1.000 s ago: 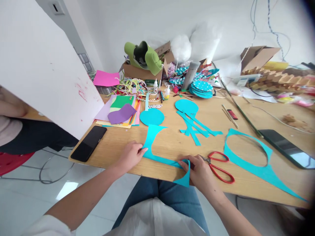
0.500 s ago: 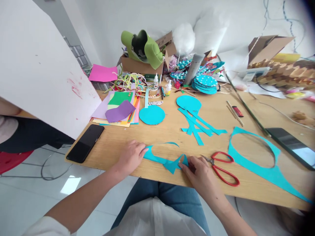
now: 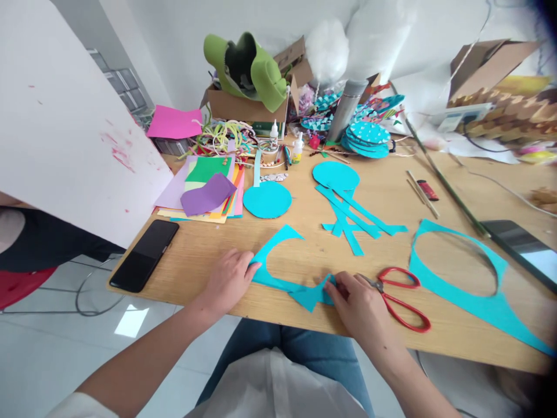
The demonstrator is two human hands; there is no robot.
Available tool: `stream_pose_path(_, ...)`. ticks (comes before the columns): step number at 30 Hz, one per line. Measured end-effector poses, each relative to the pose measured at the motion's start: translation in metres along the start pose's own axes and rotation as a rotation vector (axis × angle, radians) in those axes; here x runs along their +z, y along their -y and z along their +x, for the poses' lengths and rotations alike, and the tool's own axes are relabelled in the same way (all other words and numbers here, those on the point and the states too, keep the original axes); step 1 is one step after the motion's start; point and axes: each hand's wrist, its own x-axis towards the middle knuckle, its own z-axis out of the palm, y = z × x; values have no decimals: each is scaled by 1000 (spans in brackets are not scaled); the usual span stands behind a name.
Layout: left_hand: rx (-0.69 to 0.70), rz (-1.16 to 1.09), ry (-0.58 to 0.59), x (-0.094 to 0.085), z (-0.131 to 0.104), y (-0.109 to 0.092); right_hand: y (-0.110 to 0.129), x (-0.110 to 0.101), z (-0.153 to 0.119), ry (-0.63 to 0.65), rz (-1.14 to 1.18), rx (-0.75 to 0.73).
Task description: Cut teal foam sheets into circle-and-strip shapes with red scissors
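Note:
My left hand (image 3: 229, 280) pinches the left end of a curved turquoise paper offcut (image 3: 278, 283) near the table's front edge. At the offcut's right end, my right hand (image 3: 354, 299) holds a small folded part between thumb and fingers. Red-handled scissors (image 3: 399, 293) lie just right of my right hand, their blades partly hidden behind it. Beyond my hands are a turquoise paper disc (image 3: 267, 200), another disc (image 3: 336, 176) with several turquoise strips (image 3: 353, 216) crossing below it, and, at the right, a large offcut with a round hole (image 3: 474, 307).
A black phone (image 3: 145, 255) lies at the table's left edge, near stacked coloured paper (image 3: 206, 194). Glue bottles (image 3: 297, 148), a grey flask (image 3: 346, 110) and a cardboard box (image 3: 243, 104) stand behind. A long green stick (image 3: 444, 174) and a tablet (image 3: 526, 249) lie right.
The offcut's thin upper arm, which stood curled up on edge, now lies flatter and shows its broad face. Its right part looks flatter too. Both hands remain on it; the view has shifted slightly.

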Motion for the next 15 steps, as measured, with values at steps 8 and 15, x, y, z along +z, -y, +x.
stream_pose_path(8,15,-33,-62,3,-1,0,12,2,14,5,-381,43)
stream_pose_path(15,47,-33,-110,9,-3,1,17,5,14,-64,-295,124)
